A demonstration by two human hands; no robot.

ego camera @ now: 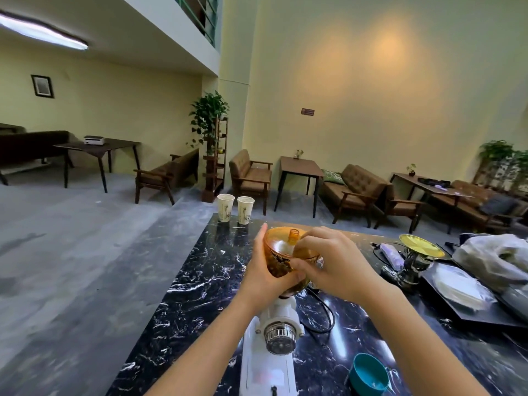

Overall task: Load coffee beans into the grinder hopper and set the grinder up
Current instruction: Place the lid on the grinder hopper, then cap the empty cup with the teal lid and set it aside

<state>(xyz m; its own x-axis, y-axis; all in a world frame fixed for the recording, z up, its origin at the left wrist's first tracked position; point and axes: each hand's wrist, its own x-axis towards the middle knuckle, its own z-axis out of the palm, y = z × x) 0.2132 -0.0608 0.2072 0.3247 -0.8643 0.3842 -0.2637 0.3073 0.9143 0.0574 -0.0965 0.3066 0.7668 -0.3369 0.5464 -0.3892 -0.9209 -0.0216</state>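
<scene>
Head view, both hands' grip closed round amber hopper (pixel 281 252), left hand (pixel 267 270), right hand (pixel 337 264), counter (pixel 200 287) bare leftward.

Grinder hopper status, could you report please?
Left hand and right hand both grip amber hopper atop white grinder. Beans inside. Nothing obstructing.

We see two bare forearms rising from the bottom edge, with no sleeves, watch or bracelet on them. Our left hand (pixel 264 271) and right hand (pixel 333 264) wear no gloves and no rings that we can make out; fingernails look short and unpainted.
</scene>
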